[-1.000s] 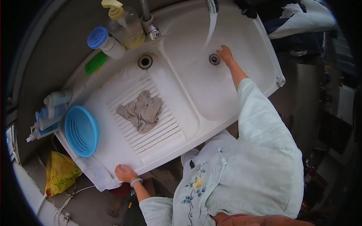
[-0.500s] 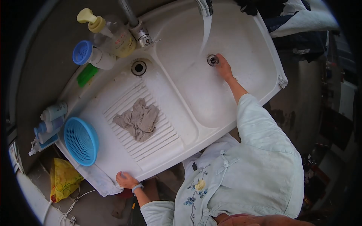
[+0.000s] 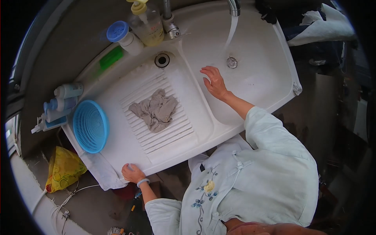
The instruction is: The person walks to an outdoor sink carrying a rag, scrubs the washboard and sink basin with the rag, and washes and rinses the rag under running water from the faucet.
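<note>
The right hand (image 3: 215, 83), above centre, is loosely spread and holds nothing. The left hand (image 3: 133, 172) rests on the long white sink (image 3: 117, 133), lower left; how tightly, I cannot tell. Left of centre lies a crumpled grey-brown cloth (image 3: 154, 111), probably soft and light, heavier if wet; its bunched middle looks easiest to grab.

Single head-worn view, faces steeply down; wearer's torso (image 3: 266, 172) near, sink (image 3: 258, 88) beyond.

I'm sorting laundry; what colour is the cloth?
The cloth is greyish brown, shown in the head view.
</note>
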Available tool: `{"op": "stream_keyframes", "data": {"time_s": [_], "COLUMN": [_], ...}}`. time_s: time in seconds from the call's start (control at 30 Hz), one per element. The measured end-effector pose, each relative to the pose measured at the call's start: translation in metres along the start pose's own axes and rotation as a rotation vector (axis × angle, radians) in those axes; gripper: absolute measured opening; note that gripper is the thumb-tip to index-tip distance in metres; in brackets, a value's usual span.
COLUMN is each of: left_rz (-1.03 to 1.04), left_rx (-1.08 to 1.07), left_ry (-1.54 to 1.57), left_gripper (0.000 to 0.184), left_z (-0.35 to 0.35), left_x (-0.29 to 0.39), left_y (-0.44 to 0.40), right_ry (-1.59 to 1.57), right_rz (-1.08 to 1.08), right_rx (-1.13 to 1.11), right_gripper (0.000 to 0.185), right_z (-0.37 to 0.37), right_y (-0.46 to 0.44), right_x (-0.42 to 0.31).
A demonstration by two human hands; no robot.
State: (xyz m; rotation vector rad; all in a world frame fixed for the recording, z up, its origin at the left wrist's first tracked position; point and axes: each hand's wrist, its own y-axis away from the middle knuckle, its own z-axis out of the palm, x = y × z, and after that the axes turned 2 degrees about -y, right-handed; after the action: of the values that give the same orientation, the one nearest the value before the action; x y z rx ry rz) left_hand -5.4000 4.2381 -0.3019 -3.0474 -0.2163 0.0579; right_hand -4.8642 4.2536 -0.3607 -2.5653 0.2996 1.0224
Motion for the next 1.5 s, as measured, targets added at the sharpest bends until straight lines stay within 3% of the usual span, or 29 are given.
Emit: {"op": "stream_keyframes", "data": {"time_s": [0.13, 0.27, 0.33, 0.37, 0.5, 0.57, 0.63, 0.67, 0.73, 0.77, 0.83, 0.9, 1.0, 1.03, 1.1, 1.13, 1.2, 1.23, 1.3, 1.43, 1.5], "left_rz": [-0.042, -0.033, -0.021, -0.028, -0.06, -0.05, -0.053, -0.039, -0.029, -0.026, -0.045, -0.041, -0.058, -0.062, -0.042, -0.05, -0.03, -0.034, -0.04, -0.071, -0.071], "left_rx": [0.014, 0.03, 0.046, 0.053, 0.042, 0.058, 0.073, 0.075, 0.081, 0.078, 0.088, 0.091, 0.09, 0.087, 0.112, 0.101, 0.109, 0.111, 0.124, 0.088, 0.083], "left_ry": [0.016, 0.038, 0.061, 0.058, 0.082, 0.086, 0.063, 0.085, 0.109, 0.105, 0.113, 0.123, 0.123, 0.117, 0.119, 0.115, 0.122, 0.124, 0.135, 0.123, 0.121], "left_gripper": [0.024, 0.025, 0.024, 0.023, 0.022, 0.022, 0.022, 0.022, 0.023, 0.023, 0.023, 0.023, 0.023, 0.023, 0.023, 0.023, 0.022, 0.022, 0.021, 0.021, 0.021], "left_z": [-0.006, -0.003, -0.003, -0.005, -0.005, -0.008, -0.007, -0.006, -0.008, -0.009, -0.008, -0.008, -0.012, -0.012, -0.011, -0.012, -0.012, -0.012, -0.008, -0.013, -0.013], "left_x": [0.007, 0.005, 0.003, 0.005, 0.007, 0.011, 0.007, 0.007, 0.004, 0.004, 0.007, 0.007, 0.011, 0.01, 0.01, 0.009, 0.009, 0.009, 0.007, 0.01, 0.01], "left_y": [0.0, 0.0, -0.001, -0.001, 0.0, -0.002, -0.001, -0.002, 0.004, 0.003, -0.001, 0.0, -0.002, -0.003, -0.002, 0.002, -0.001, 0.001, -0.001, -0.001, -0.002], "right_ry": [-0.065, 0.122, 0.323, 0.305, 0.289, 0.456, 0.436, 0.43, 0.545, 0.467, 0.266, 0.263, 0.291, 0.438, 0.415, 0.413, 0.414, 0.415, 0.331, 0.278, 0.139], "right_rz": [-0.212, -0.171, -0.228, -0.396, -0.388, -0.221, -0.074, -0.089, -0.251, -0.298, -0.378, -0.49, -0.577, -0.341, -0.402, -0.403, -0.47, -0.475, -0.487, -0.53, -0.333], "right_rx": [-0.094, -0.194, -0.735, -0.586, -0.634, -0.522, -0.297, -0.304, -0.053, -0.235, -0.351, -0.441, -0.458, -0.789, -0.455, -0.469, -0.093, -0.093, -0.38, -0.487, -0.552], "right_gripper": [0.042, 0.051, 0.062, 0.06, 0.051, 0.042, 0.035, 0.035, 0.03, 0.027, 0.026, 0.025, 0.025, 0.023, 0.02, 0.02, 0.022, 0.022, 0.027, 0.026, 0.019], "right_z": [0.061, 0.107, 0.113, 0.115, 0.097, 0.104, 0.138, 0.149, 0.159, 0.152, 0.126, 0.086, 0.11, 0.121, 0.172, 0.179, 0.18, 0.169, 0.139, 0.111, 0.135], "right_y": [-0.036, -0.022, -0.002, 0.016, 0.045, 0.016, -0.029, -0.041, -0.054, -0.041, 0.001, 0.042, 0.039, -0.007, -0.039, -0.04, -0.049, -0.041, -0.008, 0.022, -0.019], "right_x": [-0.097, -0.174, -0.198, -0.192, -0.161, -0.155, -0.159, -0.16, -0.166, -0.163, -0.159, -0.17, -0.157, -0.181, -0.17, -0.174, -0.187, -0.187, -0.182, -0.163, -0.171]}}
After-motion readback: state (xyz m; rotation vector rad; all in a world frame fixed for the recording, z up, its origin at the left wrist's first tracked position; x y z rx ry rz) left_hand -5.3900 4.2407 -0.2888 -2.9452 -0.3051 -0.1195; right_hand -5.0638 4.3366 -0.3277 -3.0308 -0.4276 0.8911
